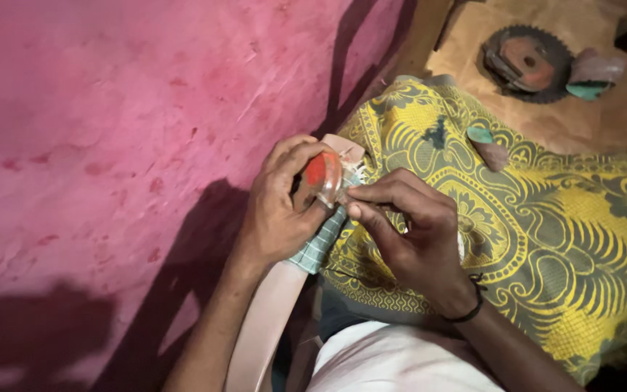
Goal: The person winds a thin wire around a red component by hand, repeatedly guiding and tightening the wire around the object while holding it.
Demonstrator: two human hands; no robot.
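Note:
My left hand [279, 207] grips a small round container with a red label [322, 178], held on its side above my lap. A checked greenish cloth [322, 243] is tucked under that hand. My right hand [409, 236] pinches at the container's edge with thumb and forefinger, touching pale frayed fibres there. A black band circles my right wrist. A long pale pink strap [266, 327] runs from under my left hand down toward the bottom edge. Both hands work over a yellow and grey patterned cloth [560, 232] on my lap.
A pink rough wall [110, 145] fills the left side. On the brown floor at the top right lies a rusty toothed disc [525, 62] and curved scraps with green faces [591, 76]. Another small scrap [489, 145] rests on the patterned cloth.

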